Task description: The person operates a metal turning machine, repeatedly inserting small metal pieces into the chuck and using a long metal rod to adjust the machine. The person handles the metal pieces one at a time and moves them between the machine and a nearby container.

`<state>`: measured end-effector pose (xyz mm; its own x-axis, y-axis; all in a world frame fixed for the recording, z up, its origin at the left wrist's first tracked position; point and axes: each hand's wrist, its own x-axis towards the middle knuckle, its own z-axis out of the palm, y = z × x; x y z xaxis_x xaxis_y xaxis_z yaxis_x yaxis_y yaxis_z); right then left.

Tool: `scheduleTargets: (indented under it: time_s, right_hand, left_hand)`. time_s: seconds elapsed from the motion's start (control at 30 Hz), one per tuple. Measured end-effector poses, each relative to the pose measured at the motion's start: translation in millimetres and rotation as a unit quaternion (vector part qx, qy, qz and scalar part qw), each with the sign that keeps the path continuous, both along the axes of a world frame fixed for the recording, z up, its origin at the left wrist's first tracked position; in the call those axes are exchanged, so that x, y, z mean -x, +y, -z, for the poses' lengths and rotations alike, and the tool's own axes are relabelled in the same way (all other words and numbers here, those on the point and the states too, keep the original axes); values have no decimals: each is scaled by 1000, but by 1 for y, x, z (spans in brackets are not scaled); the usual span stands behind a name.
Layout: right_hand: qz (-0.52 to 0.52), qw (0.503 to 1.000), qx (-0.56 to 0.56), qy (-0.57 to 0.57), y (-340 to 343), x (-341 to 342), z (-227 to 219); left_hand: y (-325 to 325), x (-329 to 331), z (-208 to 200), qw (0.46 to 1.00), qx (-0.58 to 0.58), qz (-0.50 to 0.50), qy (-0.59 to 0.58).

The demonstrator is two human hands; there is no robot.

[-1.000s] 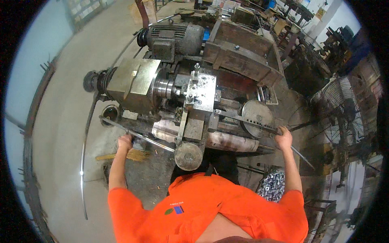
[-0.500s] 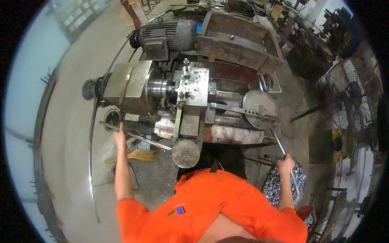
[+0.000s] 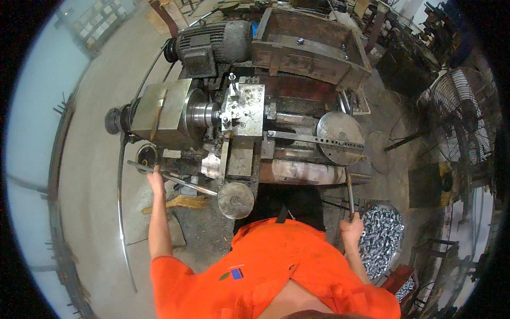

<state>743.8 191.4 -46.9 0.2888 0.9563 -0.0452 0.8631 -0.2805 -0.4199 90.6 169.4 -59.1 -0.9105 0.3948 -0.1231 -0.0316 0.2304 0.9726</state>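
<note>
My left hand (image 3: 156, 181) is closed around a long metal lever bar (image 3: 183, 181), which runs to a round metal disc (image 3: 236, 200) at the front of a lathe-like machine. Lower right, my right hand (image 3: 351, 228) grips the end of a second metal lever (image 3: 350, 192), angled up toward a larger round plate (image 3: 340, 138). A perforated flat bar (image 3: 305, 139) links that plate with the carriage side. Between the two levers sits the metal tool block (image 3: 246, 109), close beside the shiny spindle nose (image 3: 202, 114). Any workpiece there is too small to make out.
A greasy electric motor (image 3: 212, 45) and a rusty metal tray (image 3: 311, 56) stand behind the machine. Beside my right arm is a container of small shiny metal parts (image 3: 381, 239). A straw broom (image 3: 186, 202) lies left; a caged fan (image 3: 459, 114) stands right.
My right hand has moved left, swinging its lever from a slant to nearly upright. My left hand keeps its hold on the other bar. The view has shifted slightly.
</note>
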Motion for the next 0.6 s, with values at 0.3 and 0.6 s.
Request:
scheduleTargets:
  time_s: [0.3, 0.6]
  right_hand:
    - [-74, 990, -86, -78, 16, -36, 11]
    - [-51, 926, -39, -373, 202, -148, 2]
  left_hand:
    - [-3, 1, -13, 999, 33, 15, 9]
    - [-6, 26, 27, 995, 79, 65, -1]
